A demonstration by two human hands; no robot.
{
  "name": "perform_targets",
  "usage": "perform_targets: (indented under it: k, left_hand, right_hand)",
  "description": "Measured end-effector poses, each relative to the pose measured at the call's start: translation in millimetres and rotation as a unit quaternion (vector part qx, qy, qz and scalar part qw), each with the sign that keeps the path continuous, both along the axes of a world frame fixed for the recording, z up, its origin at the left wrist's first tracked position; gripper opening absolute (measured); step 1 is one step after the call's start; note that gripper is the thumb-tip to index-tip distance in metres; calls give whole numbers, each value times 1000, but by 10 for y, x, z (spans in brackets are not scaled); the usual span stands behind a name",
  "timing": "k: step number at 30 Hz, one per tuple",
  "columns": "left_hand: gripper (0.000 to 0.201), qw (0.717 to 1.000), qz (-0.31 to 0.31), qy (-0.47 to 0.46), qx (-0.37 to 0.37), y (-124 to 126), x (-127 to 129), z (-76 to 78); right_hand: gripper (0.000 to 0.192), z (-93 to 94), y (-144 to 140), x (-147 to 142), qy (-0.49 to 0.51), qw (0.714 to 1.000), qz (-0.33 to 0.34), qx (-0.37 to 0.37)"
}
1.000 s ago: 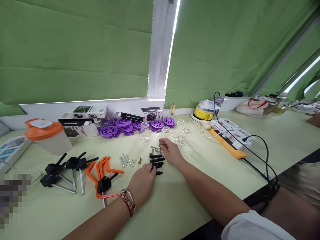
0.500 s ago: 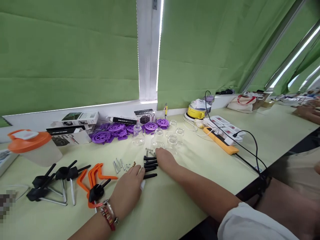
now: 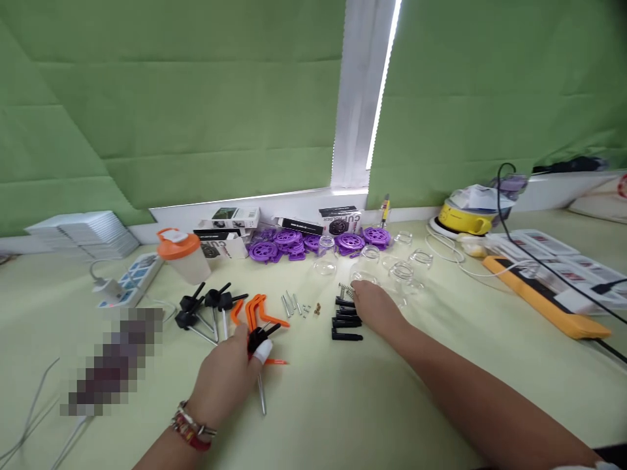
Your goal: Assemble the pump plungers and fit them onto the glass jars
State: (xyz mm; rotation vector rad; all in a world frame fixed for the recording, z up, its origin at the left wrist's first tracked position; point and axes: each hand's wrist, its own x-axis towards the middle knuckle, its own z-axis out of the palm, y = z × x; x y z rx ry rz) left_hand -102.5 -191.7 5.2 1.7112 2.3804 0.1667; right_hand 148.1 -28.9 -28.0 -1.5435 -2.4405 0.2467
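Apparently, the grip of the left hand (image 3: 223, 373) straddles the black-headed rod (image 3: 257, 338) on the counter (image 3: 337, 405), whether closed I cannot tell; it looks stiff and light, best held by its head, the metal shaft (image 3: 262, 395) seeming slippery. The palm faces down by orange brackets (image 3: 253, 312); the right hand (image 3: 378, 311) reaches springs (image 3: 343, 292), its grip unclear.
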Motion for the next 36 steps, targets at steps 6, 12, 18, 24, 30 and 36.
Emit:
perform_targets:
  k: [6,12,18,24,30,36]
  left_hand:
    - [25,1000,14,20,-12,50,85,-104]
    - [32,1000,1,1,4,-13,74,-134]
    - [53,982,-142,-107,67,35,209,-123]
    - [56,942,-248,-184,133,138,223,-214]
    - [42,922,-317,-197,107,104,82,-120]
    - [41,893,-348,-269,90,89,-142,109]
  right_hand:
    - [22,251,-449,-164,94,992,72,-53]
    - [20,177,-753,-250,207,947,163,-183]
    - [41,32,-774,-423,368,808,110,-447]
    - [31,100,-713,-600,432,754,49,-492]
    - [23,99,-575,-656,408,763,85,-494]
    - [22,270,-489,-936,401,754,91,-512]
